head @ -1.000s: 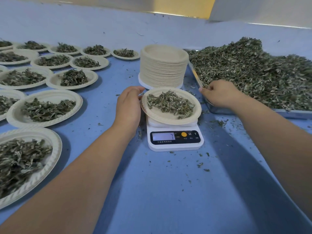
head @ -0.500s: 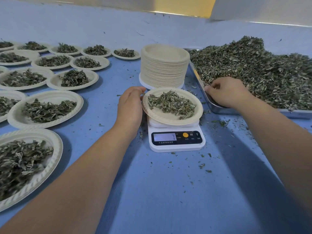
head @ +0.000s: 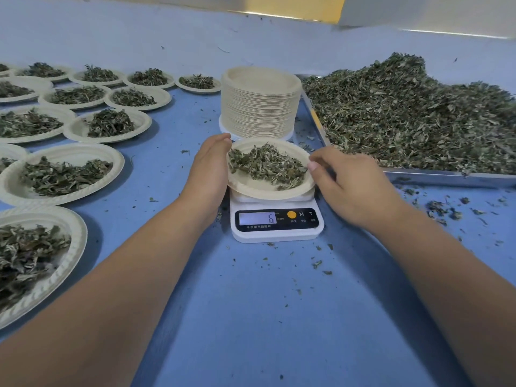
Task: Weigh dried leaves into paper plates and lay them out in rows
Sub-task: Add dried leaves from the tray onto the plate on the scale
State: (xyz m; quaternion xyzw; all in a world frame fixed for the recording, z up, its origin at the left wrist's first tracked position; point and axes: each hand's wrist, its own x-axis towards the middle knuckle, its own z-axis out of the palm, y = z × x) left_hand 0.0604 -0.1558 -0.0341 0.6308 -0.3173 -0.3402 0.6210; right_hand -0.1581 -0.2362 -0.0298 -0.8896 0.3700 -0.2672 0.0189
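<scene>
From here I can't see the left hand's (head: 208, 174) thumb or palm: they are hidden behind its back, against the left rim of the plate (head: 268, 191), so its grip is unclear. The right hand's (head: 354, 185) fingertips curl out of sight at the right rim; I can't tell if they pinch it. The plate covers most of the scale's (head: 276, 233) platform and the near foot of the plate stack (head: 259, 107). The print under the display is too small to read. The tray (head: 446, 177) runs off the right edge, the left-hand filled plates (head: 75, 241) off the left edge, and both forearms off the bottom.
</scene>
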